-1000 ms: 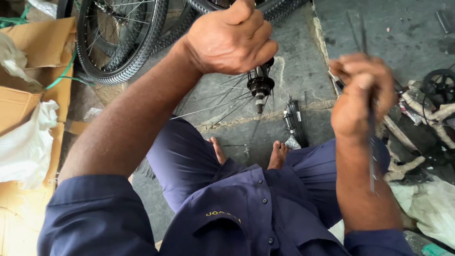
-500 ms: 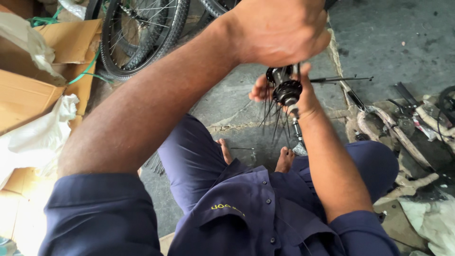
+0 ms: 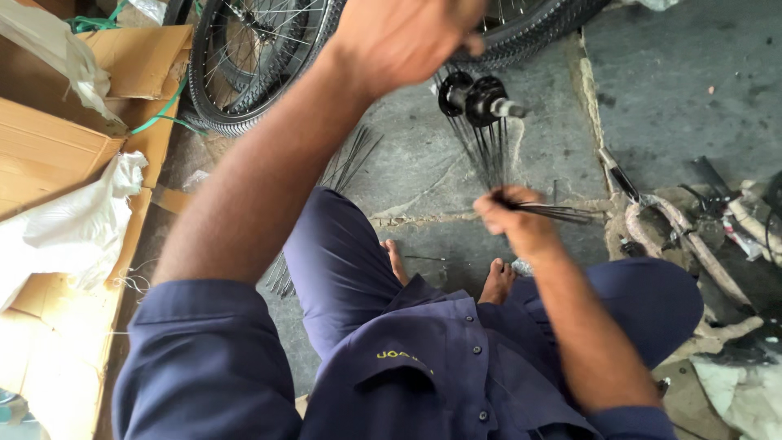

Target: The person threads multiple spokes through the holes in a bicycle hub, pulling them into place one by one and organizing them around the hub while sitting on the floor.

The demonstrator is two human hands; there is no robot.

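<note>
Head view, looking down on a seated person in a dark blue shirt and trousers (image 3: 423, 358), bare feet showing at centre frame.

Left hand (image 3: 407, 33), at top centre of the frame: closed in a fist, blurred; whatever sits inside the fist hidden, so contents cannot be told. Just right of and below it, black wheel hub (image 3: 476, 99) with a silver axle end pointing right, raised above the stone floor (image 3: 684, 90). Thin dark spokes (image 3: 489, 151) hanging in a bunch from the hub flanges down toward centre frame.

Right hand (image 3: 517, 220), centre frame, below the hub: fingers pinched shut on a small bundle of spokes, loose ends fanning out to the right of the hand.

Upper left of the frame: spoked bicycle wheel (image 3: 261, 61) with black tyre, lying beside flattened cardboard (image 3: 49, 155) and white plastic sheeting (image 3: 69, 236). More loose spokes on the floor just left of the knee. Right edge of the frame: a clutter of worn tubes and small parts (image 3: 692, 236), too jumbled to tell apart.
</note>
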